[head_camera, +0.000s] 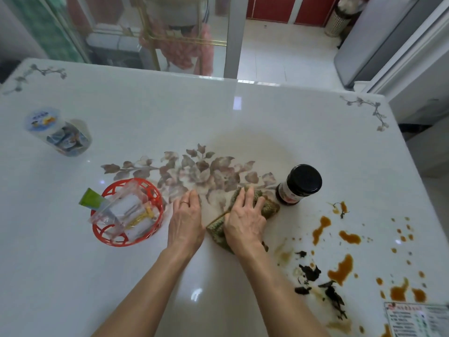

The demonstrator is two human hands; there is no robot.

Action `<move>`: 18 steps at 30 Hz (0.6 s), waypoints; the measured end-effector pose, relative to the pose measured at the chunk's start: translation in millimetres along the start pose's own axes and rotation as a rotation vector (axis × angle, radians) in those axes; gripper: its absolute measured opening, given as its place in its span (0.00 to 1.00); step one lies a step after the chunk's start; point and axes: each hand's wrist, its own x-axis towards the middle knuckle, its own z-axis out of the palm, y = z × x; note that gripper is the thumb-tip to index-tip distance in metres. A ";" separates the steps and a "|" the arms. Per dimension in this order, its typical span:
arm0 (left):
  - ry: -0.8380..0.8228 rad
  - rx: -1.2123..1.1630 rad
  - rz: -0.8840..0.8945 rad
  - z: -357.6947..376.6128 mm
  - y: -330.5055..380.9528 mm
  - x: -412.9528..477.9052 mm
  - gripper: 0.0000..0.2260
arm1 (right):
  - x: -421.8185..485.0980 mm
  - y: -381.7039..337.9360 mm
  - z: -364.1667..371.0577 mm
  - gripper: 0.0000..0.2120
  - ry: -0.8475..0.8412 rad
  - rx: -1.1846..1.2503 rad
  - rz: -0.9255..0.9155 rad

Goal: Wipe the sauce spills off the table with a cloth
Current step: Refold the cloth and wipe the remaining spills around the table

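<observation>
Soft, even daylight from the far doorway (279, 45); small glare spots on the glossy table (238, 103); wide-angle bending at the edges; background slightly blurred.

A red basket (114, 242) of packets (126, 212), a black-lidded jar (300, 184), a clear tub (60, 132) and a printed sheet (418, 319).

A glossy pale floor (279, 52) runs to the far side, where red cabinet doors (272, 8) stand. At the far right is a tall grey appliance (379, 37), perhaps a refrigerator, with a white woven bin (336, 23) just beside it. At the far left, glass panels (109, 32) front a gold rack (155, 37) draped with pink fabric (179, 49). Even, bright light gleams off the floor.
</observation>
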 end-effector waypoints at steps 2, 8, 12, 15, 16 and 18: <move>-0.007 0.001 0.021 2.3 0.2 0.6 0.29 | -5.8 5.6 2.6 0.36 0.002 -0.010 0.001; -0.036 0.022 0.069 8.6 8.6 -2.1 0.28 | 27.5 -5.4 -9.3 0.36 0.035 -0.031 0.004; -0.071 0.012 0.101 13.9 17.0 -13.1 0.31 | -21.6 22.6 8.9 0.36 0.021 -0.030 0.014; -0.084 -0.018 0.132 17.1 24.9 -20.0 0.31 | -53.0 48.7 18.4 0.36 0.071 -0.009 0.023; -0.092 -0.023 0.149 17.9 29.3 -23.0 0.31 | -50.2 54.5 17.5 0.35 0.096 0.017 0.027; -0.113 -0.017 0.173 19.9 34.2 -27.0 0.31 | -34.2 56.9 10.7 0.33 0.127 0.072 0.052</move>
